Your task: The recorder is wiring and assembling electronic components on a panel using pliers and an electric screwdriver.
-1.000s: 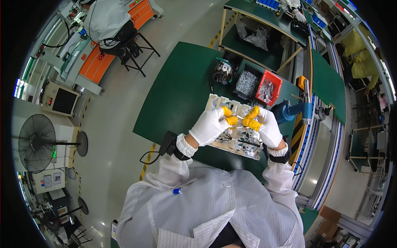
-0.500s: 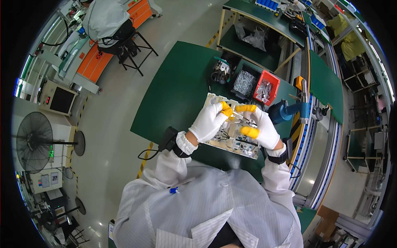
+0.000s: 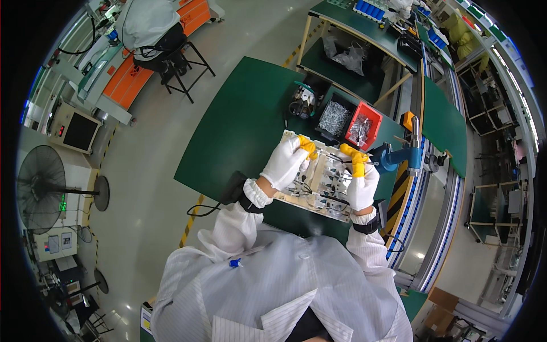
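Left hand: I see this white-gloved hand (image 3: 283, 164) over the panel's upper left part, its grip pressed together at the yellow fingertips (image 3: 308, 147); anything between them is too small to tell.
Right hand: it hangs near the panel's right edge (image 3: 363, 182), yellow fingers bent; I cannot tell whether its grip closes on anything.
Pale panel: centre of the frame, tilted across the green worktop (image 3: 228, 131), dark wires (image 3: 335, 199) lying on it (image 3: 310, 202).
Bins: black (image 3: 329, 135) and red (image 3: 376, 128), side by side above the panel, holding metal pieces.
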Available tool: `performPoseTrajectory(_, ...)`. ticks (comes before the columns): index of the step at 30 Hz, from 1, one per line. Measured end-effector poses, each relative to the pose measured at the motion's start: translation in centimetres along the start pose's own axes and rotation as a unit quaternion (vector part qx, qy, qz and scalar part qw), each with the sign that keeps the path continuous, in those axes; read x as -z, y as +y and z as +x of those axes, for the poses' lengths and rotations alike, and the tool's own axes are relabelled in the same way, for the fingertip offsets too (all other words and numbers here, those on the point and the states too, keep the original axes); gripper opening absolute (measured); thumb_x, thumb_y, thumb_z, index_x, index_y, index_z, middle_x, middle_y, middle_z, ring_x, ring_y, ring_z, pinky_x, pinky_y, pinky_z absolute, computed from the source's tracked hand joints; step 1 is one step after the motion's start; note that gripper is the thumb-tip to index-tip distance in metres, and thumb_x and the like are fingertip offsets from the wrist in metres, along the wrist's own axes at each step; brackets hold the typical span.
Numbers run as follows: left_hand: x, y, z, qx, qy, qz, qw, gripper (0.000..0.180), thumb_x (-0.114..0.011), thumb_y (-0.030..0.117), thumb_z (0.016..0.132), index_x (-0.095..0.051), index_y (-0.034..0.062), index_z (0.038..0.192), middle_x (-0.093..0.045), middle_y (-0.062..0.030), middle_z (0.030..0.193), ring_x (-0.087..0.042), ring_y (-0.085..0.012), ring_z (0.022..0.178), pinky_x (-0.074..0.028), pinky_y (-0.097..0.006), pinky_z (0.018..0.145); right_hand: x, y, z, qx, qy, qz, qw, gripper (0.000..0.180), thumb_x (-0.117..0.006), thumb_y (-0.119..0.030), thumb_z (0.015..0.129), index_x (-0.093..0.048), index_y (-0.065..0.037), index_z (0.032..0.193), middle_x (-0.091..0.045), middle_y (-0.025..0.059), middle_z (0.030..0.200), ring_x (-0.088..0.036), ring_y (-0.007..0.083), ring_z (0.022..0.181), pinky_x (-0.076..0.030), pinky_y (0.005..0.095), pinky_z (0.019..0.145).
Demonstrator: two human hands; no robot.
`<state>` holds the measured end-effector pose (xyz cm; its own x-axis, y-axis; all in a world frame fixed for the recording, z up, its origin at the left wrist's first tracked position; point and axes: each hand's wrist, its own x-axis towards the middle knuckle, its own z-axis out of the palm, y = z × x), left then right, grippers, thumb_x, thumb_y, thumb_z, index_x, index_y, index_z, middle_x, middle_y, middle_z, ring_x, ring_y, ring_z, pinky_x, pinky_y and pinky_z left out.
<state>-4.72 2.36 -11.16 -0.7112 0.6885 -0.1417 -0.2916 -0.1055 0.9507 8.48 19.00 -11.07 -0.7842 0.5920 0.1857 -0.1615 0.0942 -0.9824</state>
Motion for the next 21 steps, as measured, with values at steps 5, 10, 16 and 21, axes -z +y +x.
performPoseTrajectory(5,0.0,0.9,-0.4,-0.039,-0.004,0.097,0.995,0.018,-0.049,0.008,0.102,-0.062,-0.0021,0.108,-0.062,-0.0022,0.088,-0.053,-0.0057,0.069,-0.045,-0.021,0.063,0.5,-0.2,0.4,-0.018,-0.002,0.043,0.999,0.024,-0.056,-0.015,0.105,-0.068,0.004,0.112,-0.072,0.0052,0.099,-0.063,0.0075,0.083,-0.049,0.022,0.074)
performPoseTrajectory(10,0.7,1.2,-0.5,-0.056,-0.019,0.143,0.988,0.019,-0.051,0.008,0.101,-0.063,-0.0034,0.111,-0.064,-0.0038,0.092,-0.056,-0.0078,0.072,-0.049,-0.023,0.067,0.8,-1.7,1.5,-0.136,-0.089,-0.037,0.986,0.023,-0.06,-0.016,0.104,-0.068,0.005,0.11,-0.07,0.0041,0.095,-0.062,0.0068,0.082,-0.049,0.0214,0.072)
performPoseTrajectory(16,0.9,1.3,-0.6,-0.08,-0.014,0.201,0.976,0.021,-0.059,0.013,0.099,-0.066,-0.0044,0.11,-0.071,-0.0113,0.086,-0.066,-0.0177,0.07,-0.053,-0.03,0.065,0.1,-2.8,2.3,-0.08,-0.188,-0.11,0.973,0.015,-0.069,-0.007,0.097,-0.072,0.003,0.108,-0.072,0.0018,0.088,-0.062,0.0085,0.079,-0.051,0.0227,0.074)
performPoseTrajectory(21,1.6,0.5,-0.5,-0.161,-0.014,0.297,0.941,0.021,-0.062,0.013,0.098,-0.066,-0.0045,0.108,-0.072,-0.0185,0.09,-0.07,-0.0309,0.076,-0.055,-0.037,0.069,0.1,-3.3,3.2,-0.16,-0.212,-0.131,0.955,0.019,-0.068,-0.006,0.097,-0.073,0.003,0.113,-0.074,0.0038,0.095,-0.063,0.0073,0.082,-0.051,0.0225,0.074)
